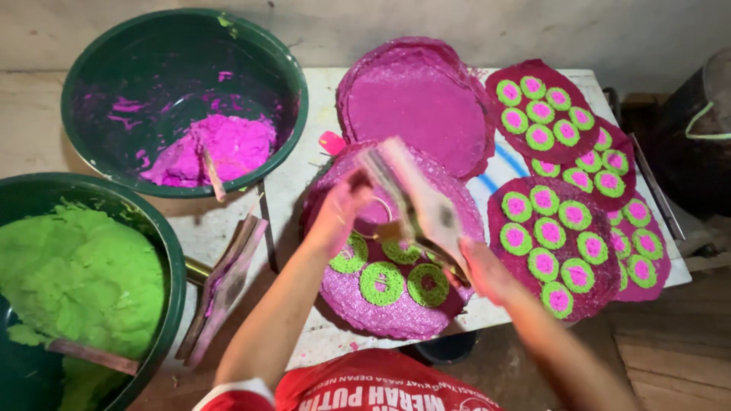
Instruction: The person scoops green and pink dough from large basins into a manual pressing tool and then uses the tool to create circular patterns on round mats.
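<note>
The risk I see is smearing — my right hand [483, 266] swings a flat wooden paddle [411, 199] over the purple tray [396, 316], and a low pass could drag the soft green rings [382, 283] lying at the tray's 6 o'clock out of shape, or flick paste onto the finished discs [552, 236] at 3 o'clock. That hand is closed around the paddle's handle; the blade is blurred. My left hand [343, 209] pinches a small ring mould [378, 211] near the tray's centre, fingers curled, though blur hides the exact grip. The pink paste basin [183, 99] sits at 10 o'clock — the green one [84, 281] at 8.
</note>
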